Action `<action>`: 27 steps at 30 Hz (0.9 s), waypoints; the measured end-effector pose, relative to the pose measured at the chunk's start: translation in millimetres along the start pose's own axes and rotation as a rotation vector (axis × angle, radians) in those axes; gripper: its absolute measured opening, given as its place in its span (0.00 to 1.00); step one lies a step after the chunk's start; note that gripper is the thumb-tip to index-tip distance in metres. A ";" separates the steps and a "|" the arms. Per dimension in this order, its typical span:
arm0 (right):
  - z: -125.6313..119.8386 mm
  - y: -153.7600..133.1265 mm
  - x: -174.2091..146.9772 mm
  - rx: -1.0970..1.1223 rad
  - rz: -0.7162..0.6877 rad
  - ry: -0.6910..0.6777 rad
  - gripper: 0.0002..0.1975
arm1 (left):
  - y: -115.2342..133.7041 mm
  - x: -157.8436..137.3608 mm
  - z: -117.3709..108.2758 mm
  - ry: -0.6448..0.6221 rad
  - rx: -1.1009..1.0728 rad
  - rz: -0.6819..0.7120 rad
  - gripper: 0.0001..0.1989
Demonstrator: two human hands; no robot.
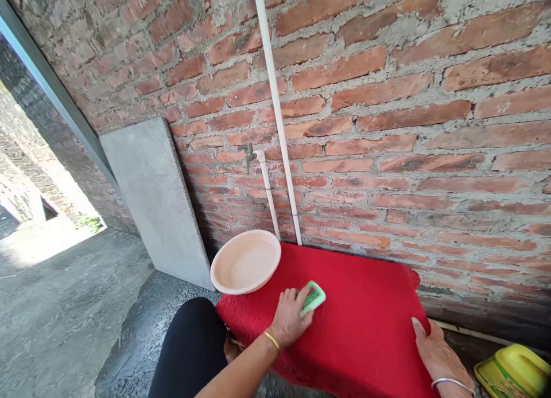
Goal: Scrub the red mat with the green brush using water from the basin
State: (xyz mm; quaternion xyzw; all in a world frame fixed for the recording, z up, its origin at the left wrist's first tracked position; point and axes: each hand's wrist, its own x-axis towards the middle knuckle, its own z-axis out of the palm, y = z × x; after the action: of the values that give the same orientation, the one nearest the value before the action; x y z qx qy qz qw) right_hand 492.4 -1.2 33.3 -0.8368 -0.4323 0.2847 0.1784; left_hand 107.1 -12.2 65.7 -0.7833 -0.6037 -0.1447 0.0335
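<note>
A pale green scrubbing brush (317,296) is in my left hand (289,317), whose fingers are closed around its near end. The brush is over the middle of a red cloth (361,306), which is spread on a low, flat-topped support. My right hand (437,352) grips the cloth at its right edge. Its thumb lies on top, and the other fingers are partly hidden over the side. At the cloth's back left corner sits a pale pink basin (247,263); I see no water in it.
Behind the cloth rises a brick wall (379,128) with a tap (248,155) and white pipes (278,111). A grey slab (155,191) leans on the wall at left. My knee (193,340) is at front left. A yellow plastic object (514,372) lies at lower right.
</note>
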 end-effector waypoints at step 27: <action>1.7 -3.4 -3.7 -0.064 0.018 0.015 0.47 | 8.1 82.5 25.8 0.009 0.202 -0.391 0.28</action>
State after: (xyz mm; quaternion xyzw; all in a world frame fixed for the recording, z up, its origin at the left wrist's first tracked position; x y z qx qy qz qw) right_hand 487.5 -2.3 35.0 -0.8481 -0.4322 0.2660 0.1520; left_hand 138.6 68.6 64.1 -0.6433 -0.7553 -0.0907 0.0859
